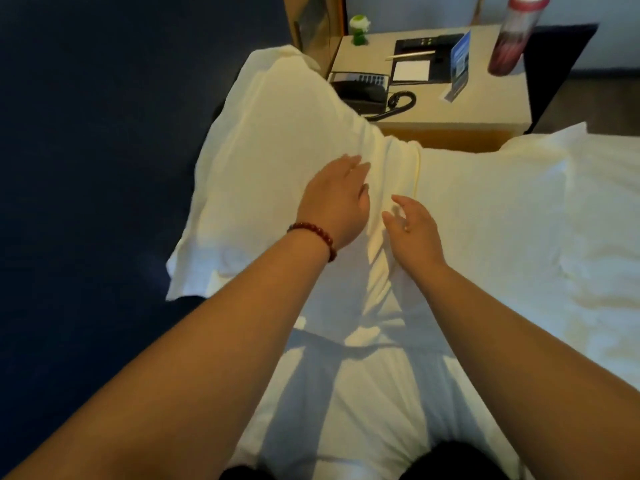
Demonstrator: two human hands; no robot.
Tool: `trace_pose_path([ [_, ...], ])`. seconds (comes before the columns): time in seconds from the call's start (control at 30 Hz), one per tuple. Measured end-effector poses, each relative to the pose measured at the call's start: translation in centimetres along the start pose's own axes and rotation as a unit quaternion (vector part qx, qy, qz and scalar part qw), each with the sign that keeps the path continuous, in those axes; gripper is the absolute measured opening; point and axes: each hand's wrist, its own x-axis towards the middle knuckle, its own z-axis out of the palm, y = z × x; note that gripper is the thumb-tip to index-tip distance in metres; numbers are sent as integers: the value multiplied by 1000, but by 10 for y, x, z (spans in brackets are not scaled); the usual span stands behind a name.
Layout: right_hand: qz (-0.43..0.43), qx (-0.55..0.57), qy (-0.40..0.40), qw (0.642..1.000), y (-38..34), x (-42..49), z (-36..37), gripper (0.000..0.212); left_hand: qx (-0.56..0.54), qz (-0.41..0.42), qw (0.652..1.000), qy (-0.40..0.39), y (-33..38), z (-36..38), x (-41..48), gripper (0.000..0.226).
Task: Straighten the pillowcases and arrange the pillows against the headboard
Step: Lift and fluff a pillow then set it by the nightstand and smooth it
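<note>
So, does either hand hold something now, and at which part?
Nothing is held. The left hand lies open on the left pillow; the right hand is open at the seam beside it.

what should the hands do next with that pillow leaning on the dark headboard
Probably press both palms down and sweep them apart. The left hand lies flat on the pillow, the right hand hovers open just beside it, and between them the pillowcase is bunched into folds that still need smoothing.
</note>
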Motion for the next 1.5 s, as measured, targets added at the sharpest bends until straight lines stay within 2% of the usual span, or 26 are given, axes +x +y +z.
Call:
trace_pose_path([
  [0.1, -56, -165, -31, 984, 15, 49, 3, 56, 199, -28, 976, -81, -25, 44, 37, 60],
  [0.2, -72, -285, -27, 955, 24, 73, 35, 62, 247, -26, 965, -83, -61, 88, 28, 65],
  [0.27, -94, -317, -14, 944, 34, 68, 64, 65, 231, -39, 970, -62, -85, 113, 9, 63],
  [0.4, -152, -314, -44, 936, 60, 48, 103, 68, 188, -98, 972, -101, -109, 148, -21, 62],
  [0.5, -149, -317, -59, 935, 63, 56, 112, 67, 163, -115, 973, -112, -118, 155, -18, 64],
  [0.63, -145, -294, -74, 942, 63, 61, 100, 66, 131, -96, 984, -75, -117, 152, -11, 64],
  [0.8, -117, -250, -39, 960, 44, 54, 63, 64, 63, -103, 992, -24, -89, 132, -1, 69],
  [0.9, -86, -335, 16, 938, 36, 64, 38, 63, 69, -67, 995, 17, -58, 122, 31, 61],
  [0.97, -55, -396, 24, 916, 43, 74, 29, 66, 94, -28, 995, -9, -50, 130, 59, 56],
  [1.03, -41, -423, 10, 905, 50, 78, 32, 68, 110, -22, 992, -64, -57, 146, 77, 56],
  [1.27, -41, -399, -14, 916, 61, 94, 40, 66, 142, -37, 980, -134, -76, 187, 80, 58],
  [1.4, -60, -394, -9, 917, 86, 94, 46, 65, 48, -33, 983, -173, -73, 168, 88, 56],
  [1.5, -62, -365, -22, 929, 97, 90, 51, 59, -87, -38, 988, -124, -73, 136, 65, 52],
])
